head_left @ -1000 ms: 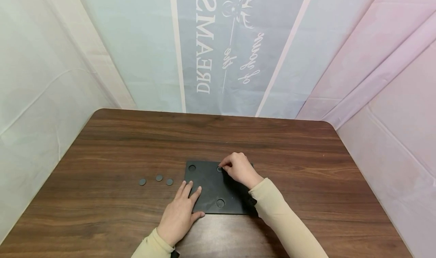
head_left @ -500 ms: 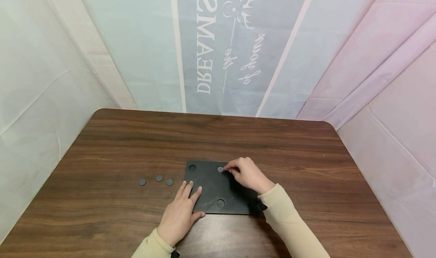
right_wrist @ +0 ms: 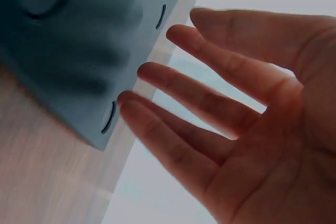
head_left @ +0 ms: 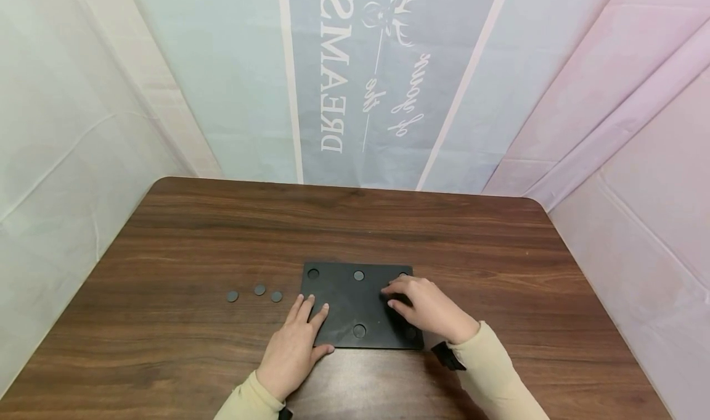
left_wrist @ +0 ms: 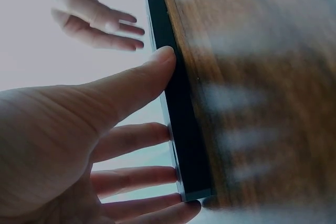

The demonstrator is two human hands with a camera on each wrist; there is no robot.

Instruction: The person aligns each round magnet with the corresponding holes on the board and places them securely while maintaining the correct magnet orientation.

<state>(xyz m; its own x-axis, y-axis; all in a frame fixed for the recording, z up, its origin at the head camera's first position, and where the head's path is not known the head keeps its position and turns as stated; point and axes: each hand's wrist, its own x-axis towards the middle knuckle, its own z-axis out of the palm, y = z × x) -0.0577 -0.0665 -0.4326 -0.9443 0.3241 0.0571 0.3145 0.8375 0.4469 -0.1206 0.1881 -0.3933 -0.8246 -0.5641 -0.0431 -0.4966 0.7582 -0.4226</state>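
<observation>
Black plate [head_left: 355, 306] with round holes, lying flat on the wooden table [head_left: 499, 253] near its front edge, directly before the person. The left hand [head_left: 293, 346] rests flat on the plate's near-left corner, fingers straight and spread, apparently to keep it from sliding. The right hand [head_left: 429, 309] hovers over the plate's right side, fingers loosely extended and holding nothing. Some holes appear filled; at least the one at the near edge [head_left: 359, 330] looks open. Three dark discs [head_left: 259, 290] lie in a row left of the plate, within reach. The backdrop [head_left: 355, 81] beyond bears inverted lettering reading "DREAMS", beside a deer emblem and script words.
</observation>
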